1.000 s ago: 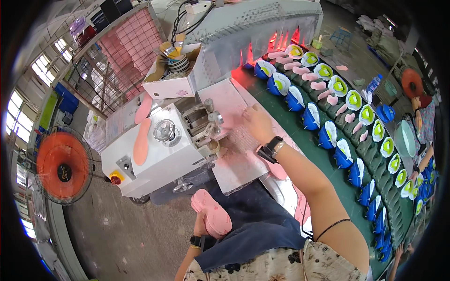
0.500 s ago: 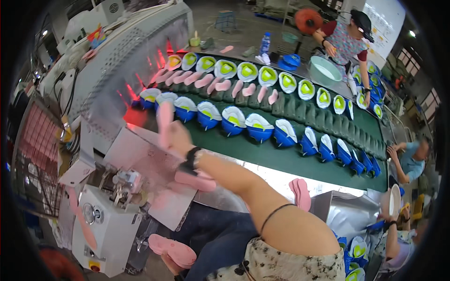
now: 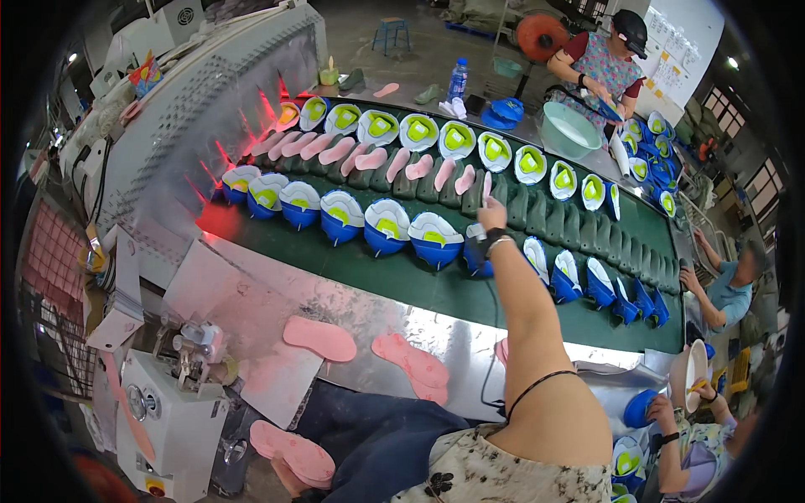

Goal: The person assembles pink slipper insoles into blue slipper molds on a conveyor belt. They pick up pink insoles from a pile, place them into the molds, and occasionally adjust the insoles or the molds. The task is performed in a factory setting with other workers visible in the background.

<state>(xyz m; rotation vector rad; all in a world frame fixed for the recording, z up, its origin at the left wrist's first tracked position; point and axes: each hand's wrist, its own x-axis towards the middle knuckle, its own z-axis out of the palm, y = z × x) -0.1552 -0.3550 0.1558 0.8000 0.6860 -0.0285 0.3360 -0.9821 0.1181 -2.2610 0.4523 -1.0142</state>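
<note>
My right hand (image 3: 492, 216) reaches over the green conveyor belt (image 3: 402, 289). It pinches one end of a pink insole (image 3: 487, 185), held upright at the row of dark green soles (image 3: 537, 216). Left of it, several pink insoles (image 3: 338, 151) lie on soles in that row. At the lower left my left hand (image 3: 289, 479), mostly hidden, is closed under a stack of pink insoles (image 3: 289, 453). Rows of blue and white shoe uppers (image 3: 387, 226) with yellow-green inside run along both sides of the soles; one is partly behind my right wrist.
Loose pink insoles (image 3: 320, 338) lie on the metal ledge before me, beside a white machine (image 3: 168, 419) with a dial. A perforated metal housing (image 3: 218, 92) glows red where the belt meets it. Across the belt a person (image 3: 616, 75) works by a pale green basin (image 3: 570, 130); others are at right.
My right hand has swung right and away from me, from near the red-lit housing to the row of soles, carrying a pink insole. The view has shifted slightly.
</note>
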